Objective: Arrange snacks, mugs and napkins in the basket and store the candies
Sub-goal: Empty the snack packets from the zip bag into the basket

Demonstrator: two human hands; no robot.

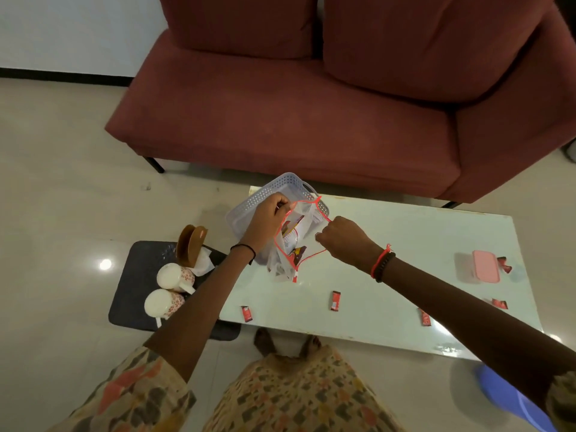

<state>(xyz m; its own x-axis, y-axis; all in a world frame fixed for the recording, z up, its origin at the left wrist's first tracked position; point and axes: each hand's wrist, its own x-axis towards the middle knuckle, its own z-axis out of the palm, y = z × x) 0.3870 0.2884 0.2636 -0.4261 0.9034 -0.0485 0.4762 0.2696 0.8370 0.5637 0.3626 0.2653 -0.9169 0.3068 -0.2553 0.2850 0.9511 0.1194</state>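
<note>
A clear zip bag (296, 241) with a red rim stands on the white table (389, 244), snack packets showing inside it. My left hand (268, 219) pinches the bag's left rim and my right hand (339, 238) pinches the right rim, so the mouth gapes wide. Right behind the bag sits a pale perforated basket (271, 191). Several red candies lie on the table, among them one (335, 300) in front of the bag and one (246, 313) near the front left corner. Two white floral mugs (170, 289) and a brown napkin holder (190, 249) with white napkins rest on a dark tray.
A pink lidded box (484, 269) stands at the table's right end with candies beside it. The dark tray (134, 285) sits left of the table. A maroon sofa (311, 104) stands behind the table. A blue object (511, 400) lies at the lower right.
</note>
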